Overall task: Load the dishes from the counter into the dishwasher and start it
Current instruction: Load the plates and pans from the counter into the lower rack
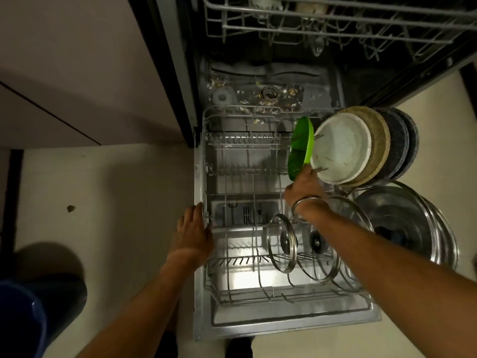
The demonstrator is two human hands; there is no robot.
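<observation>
The dishwasher's lower rack (206, 177) is pulled out over the open door (284, 324). My right hand (303, 189) grips the lower edge of a green plate (300, 148), which stands on edge in the rack's back right. Right of it stand a white plate (340, 148), a tan plate (379, 140) and dark plates (402, 143). My left hand (193, 233) rests flat against the rack's left rim, fingers apart. Two glass lids (282, 246) stand upright in the front tines. A large steel lid (402, 223) leans at the right.
The upper rack (335, 27) is pulled out above, with pale cups in it. Food scraps lie around the filter (269, 95) on the tub floor. Pale cabinet fronts (77, 73) are at the left, a dark blue bucket (23, 319) at the bottom left on the tiled floor.
</observation>
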